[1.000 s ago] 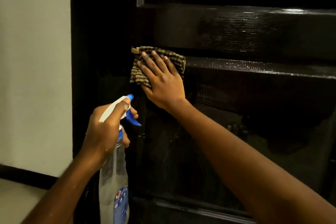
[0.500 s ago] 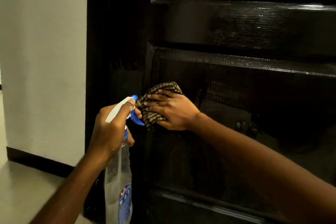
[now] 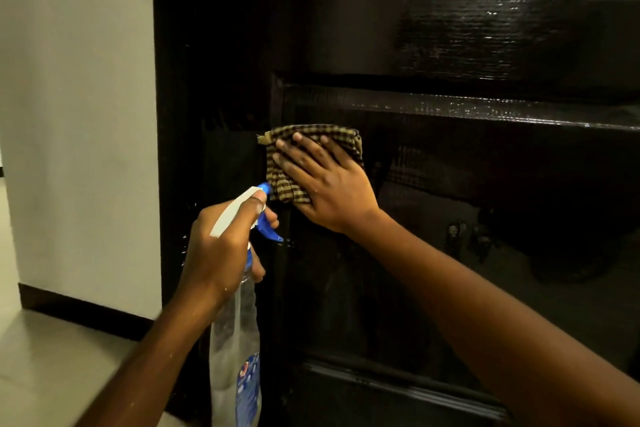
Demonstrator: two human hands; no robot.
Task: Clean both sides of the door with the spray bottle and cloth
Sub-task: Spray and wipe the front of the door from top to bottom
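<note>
A glossy dark brown panelled door fills the right of the view. My right hand lies flat, fingers spread, pressing a checked brown cloth against the door's left stile, just under a horizontal rail. My left hand grips the neck of a clear spray bottle with a white and blue trigger head; the nozzle points at the door just below the cloth. Small droplets speckle the door edge near the bottle.
A white wall with a dark skirting board stands to the left of the dark door frame. A pale tiled floor shows at the lower left.
My right hand moved the cloth down the door half a second ago and has now slid it back up a little, fingers spread flat. The left hand keeps its hold on the bottle.
</note>
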